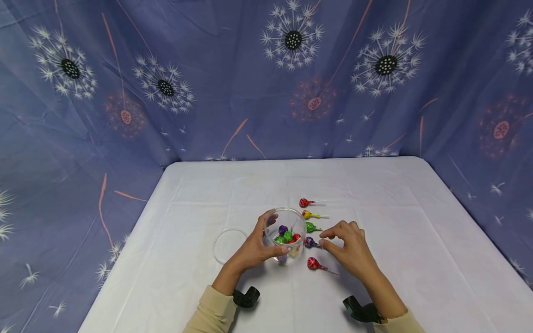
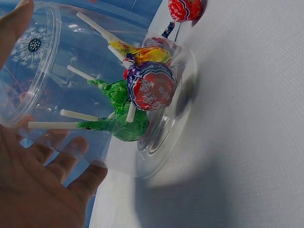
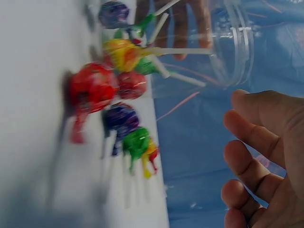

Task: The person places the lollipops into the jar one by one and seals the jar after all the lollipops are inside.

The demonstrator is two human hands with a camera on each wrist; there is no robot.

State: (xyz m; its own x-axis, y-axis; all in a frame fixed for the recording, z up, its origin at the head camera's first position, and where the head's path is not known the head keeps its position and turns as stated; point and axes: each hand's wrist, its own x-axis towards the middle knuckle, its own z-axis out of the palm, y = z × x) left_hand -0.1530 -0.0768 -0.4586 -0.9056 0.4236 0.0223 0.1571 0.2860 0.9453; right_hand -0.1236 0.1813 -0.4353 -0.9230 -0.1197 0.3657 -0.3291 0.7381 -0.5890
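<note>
Head view: my left hand [image 1: 257,247] grips the jar [image 1: 296,220]; my right hand [image 1: 350,246], fingers parted and holding nothing, hovers beyond the purple lollipop [image 1: 310,242], just right of the jar. I should brace the jar and pinch clear of the green lollipop [image 1: 312,227].

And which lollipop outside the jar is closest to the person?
The near red lollipop, beside the purple one. All the other loose ones lie farther away; the other loose red one is farthest.
</note>
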